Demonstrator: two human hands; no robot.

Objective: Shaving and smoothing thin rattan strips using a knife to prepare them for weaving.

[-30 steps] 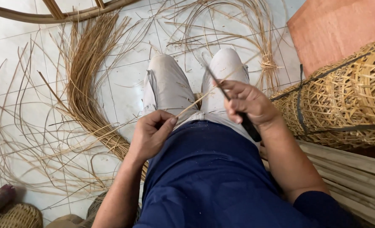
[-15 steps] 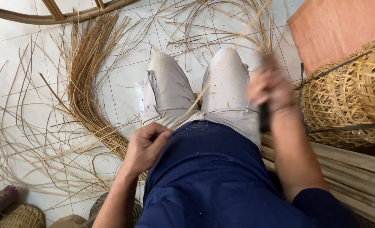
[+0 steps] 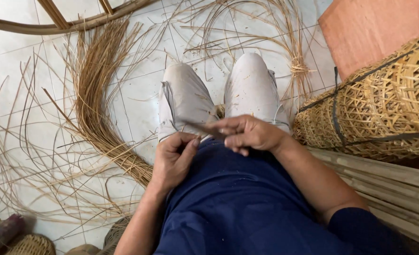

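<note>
Both hands meet over our lap: left hand (image 3: 174, 158) pinches the thin strip (image 3: 208, 137), right hand (image 3: 247, 133) grips a knife (image 3: 205, 128). We judge the blade could slip toward the left fingers.

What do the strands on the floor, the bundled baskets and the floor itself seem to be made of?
Strands: probably split rattan or cane, matt tan, thin and curving in a sheaf.
Baskets: likely the same fibre, pale yellow, in an open lattice weave, tied with a dark strap.
Floor: glazed white tile, glossy, with grout lines.
</note>
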